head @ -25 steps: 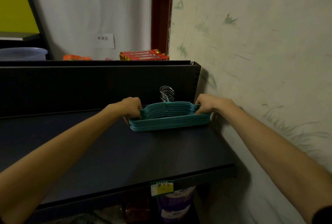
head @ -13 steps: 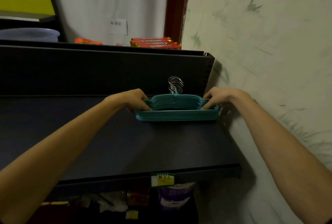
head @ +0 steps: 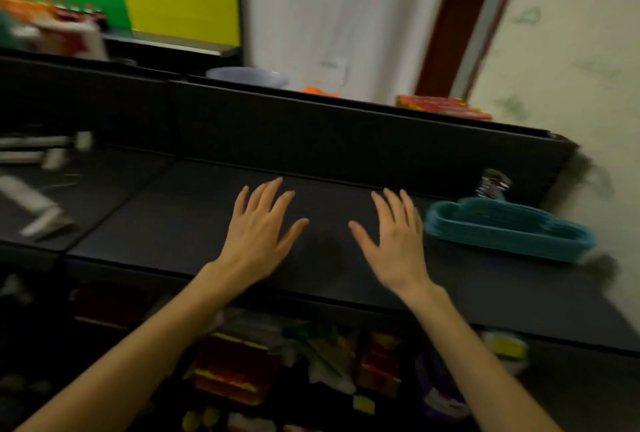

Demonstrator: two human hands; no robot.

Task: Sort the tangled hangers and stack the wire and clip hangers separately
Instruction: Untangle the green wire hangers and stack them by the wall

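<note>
A neat stack of teal hangers [head: 509, 229] with bunched metal hooks [head: 491, 183] lies on the dark shelf [head: 180, 209] at its right end, close to the wall. My left hand [head: 259, 230] and my right hand [head: 391, 241] hover over the middle of the shelf, palms down, fingers spread, holding nothing. My right hand is just left of the teal stack and apart from it. Blurred pale hangers [head: 38, 203] lie on the shelf at the far left.
A black back panel [head: 311, 133] rises behind the shelf, with a pale basin [head: 249, 76] and red packets [head: 440, 107] beyond it. The patterned wall [head: 568, 50] closes the right side. Packaged goods [head: 239, 369] fill the lower shelf below the front edge.
Both hands have let go of the teal stack and moved left with fingers spread. The view has swung left, so the stack now sits at the right.
</note>
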